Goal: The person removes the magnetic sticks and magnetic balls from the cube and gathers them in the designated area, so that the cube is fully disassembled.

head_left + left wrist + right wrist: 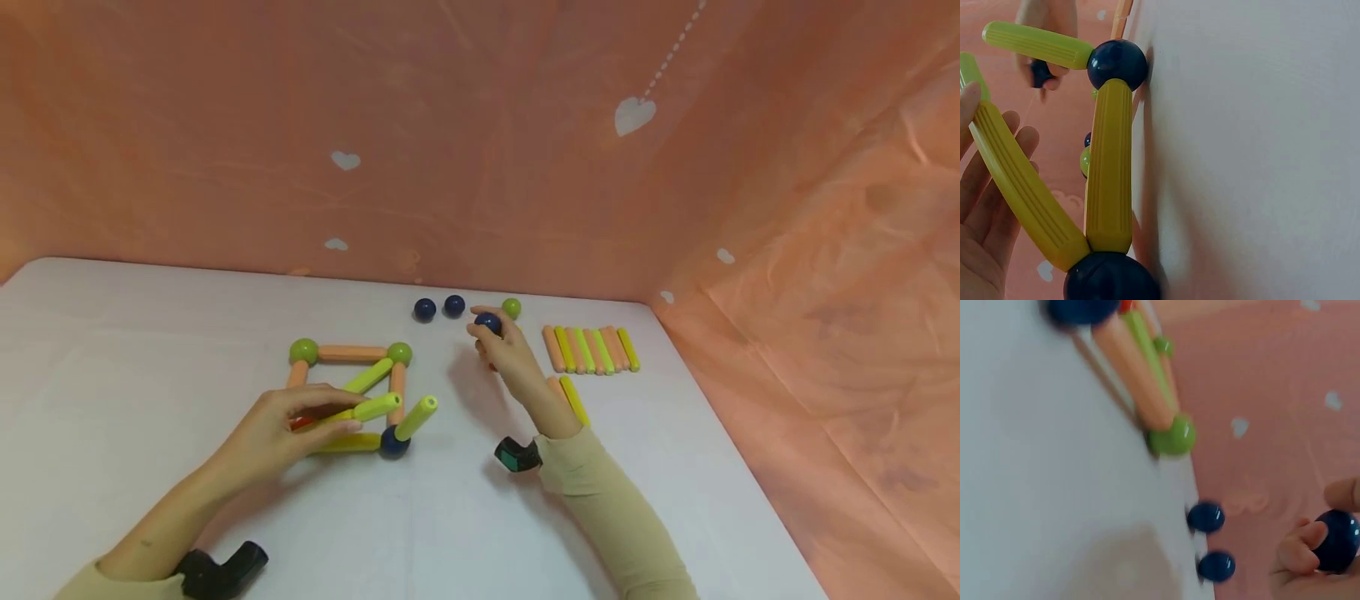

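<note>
A square frame of sticks and balls lies on the table, with green balls (303,352) at its far corners and a dark blue ball (394,442) at its near right corner. A lime stick (417,418) slants up from that blue ball. My left hand (288,421) pinches a yellow curved stick (1025,184) with a lime stick (377,407) at its upper end, between thumb and fingers. The yellow stick's lower end meets another blue ball (1110,278). Off to the right, my right hand (513,354) grips a loose dark blue ball (1337,540) above the table.
Two dark blue balls (439,307) and a green ball (512,307) sit near the table's far edge. A row of several orange, yellow and lime sticks (591,350) lies at the right, with further sticks (574,402) nearer. Behind hangs an orange cloth (480,150).
</note>
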`<state>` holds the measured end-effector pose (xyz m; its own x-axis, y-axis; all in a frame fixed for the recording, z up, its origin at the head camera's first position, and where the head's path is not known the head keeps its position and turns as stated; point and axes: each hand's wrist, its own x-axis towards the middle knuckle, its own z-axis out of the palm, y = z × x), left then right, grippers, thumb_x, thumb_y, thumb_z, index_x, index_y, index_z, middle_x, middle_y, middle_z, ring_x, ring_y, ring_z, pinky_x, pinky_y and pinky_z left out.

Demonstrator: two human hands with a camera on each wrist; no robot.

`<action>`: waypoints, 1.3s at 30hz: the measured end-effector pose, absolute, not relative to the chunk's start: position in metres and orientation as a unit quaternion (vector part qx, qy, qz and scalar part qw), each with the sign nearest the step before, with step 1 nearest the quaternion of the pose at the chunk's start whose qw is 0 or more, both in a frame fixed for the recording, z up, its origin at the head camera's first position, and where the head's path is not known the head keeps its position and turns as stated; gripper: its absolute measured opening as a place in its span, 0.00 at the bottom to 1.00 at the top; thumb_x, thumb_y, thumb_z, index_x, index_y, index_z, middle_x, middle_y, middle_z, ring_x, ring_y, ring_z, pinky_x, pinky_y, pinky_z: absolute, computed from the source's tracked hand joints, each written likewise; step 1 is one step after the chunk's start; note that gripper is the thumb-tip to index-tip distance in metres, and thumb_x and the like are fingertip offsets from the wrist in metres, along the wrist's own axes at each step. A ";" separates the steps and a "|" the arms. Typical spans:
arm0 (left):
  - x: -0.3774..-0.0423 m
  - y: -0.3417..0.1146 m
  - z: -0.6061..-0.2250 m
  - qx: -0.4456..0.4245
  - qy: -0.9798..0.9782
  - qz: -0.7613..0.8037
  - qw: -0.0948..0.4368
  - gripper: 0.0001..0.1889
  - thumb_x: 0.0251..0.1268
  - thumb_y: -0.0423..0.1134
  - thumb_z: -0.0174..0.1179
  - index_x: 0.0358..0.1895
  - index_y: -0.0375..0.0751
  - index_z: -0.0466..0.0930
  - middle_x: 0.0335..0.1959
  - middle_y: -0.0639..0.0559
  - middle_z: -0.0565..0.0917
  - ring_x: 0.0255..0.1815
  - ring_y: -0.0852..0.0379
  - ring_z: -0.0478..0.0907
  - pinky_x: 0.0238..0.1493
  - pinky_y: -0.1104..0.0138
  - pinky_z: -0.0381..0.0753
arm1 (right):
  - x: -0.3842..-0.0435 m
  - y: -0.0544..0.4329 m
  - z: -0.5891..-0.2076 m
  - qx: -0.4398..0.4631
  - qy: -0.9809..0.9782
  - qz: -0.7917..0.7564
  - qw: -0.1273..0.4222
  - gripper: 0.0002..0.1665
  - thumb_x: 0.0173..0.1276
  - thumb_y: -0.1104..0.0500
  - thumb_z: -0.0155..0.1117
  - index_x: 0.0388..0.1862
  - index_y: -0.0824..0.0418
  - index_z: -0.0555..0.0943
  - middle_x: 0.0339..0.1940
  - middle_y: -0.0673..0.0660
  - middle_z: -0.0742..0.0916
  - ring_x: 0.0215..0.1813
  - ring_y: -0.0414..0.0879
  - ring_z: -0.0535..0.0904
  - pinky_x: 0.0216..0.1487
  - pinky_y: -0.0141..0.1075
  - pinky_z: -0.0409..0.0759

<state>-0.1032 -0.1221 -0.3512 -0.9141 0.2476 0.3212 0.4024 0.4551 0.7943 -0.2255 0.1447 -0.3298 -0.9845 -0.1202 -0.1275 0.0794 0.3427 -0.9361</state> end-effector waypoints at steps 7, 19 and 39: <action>-0.104 -0.123 -0.351 -0.193 -0.848 -0.489 0.068 0.12 0.57 0.37 0.68 0.45 0.48 0.86 0.38 0.59 0.86 0.37 0.67 0.76 0.39 0.73 0.77 | -0.259 0.152 -0.339 -0.002 0.869 -0.491 0.070 0.38 0.67 0.50 0.62 0.71 0.59 0.61 0.62 0.66 0.74 0.55 0.52 0.73 0.57 0.41 0.74; -0.104 -0.123 -0.351 -0.203 -0.854 -0.472 0.085 0.12 0.55 0.39 0.70 0.44 0.51 0.86 0.38 0.63 0.86 0.40 0.66 0.78 0.47 0.72 0.75 | -0.298 0.155 -0.346 -0.007 0.901 -0.429 0.063 0.30 0.64 0.54 0.66 0.64 0.58 0.72 0.60 0.61 0.77 0.47 0.52 0.80 0.42 0.34 0.82; -0.104 -0.124 -0.350 -0.194 -0.849 -0.488 0.061 0.12 0.57 0.40 0.69 0.45 0.50 0.86 0.39 0.60 0.86 0.39 0.66 0.77 0.44 0.71 0.77 | -0.315 0.150 -0.358 -0.026 0.920 -0.382 0.080 0.30 0.65 0.63 0.64 0.66 0.60 0.71 0.60 0.65 0.77 0.43 0.52 0.82 0.41 0.33 0.82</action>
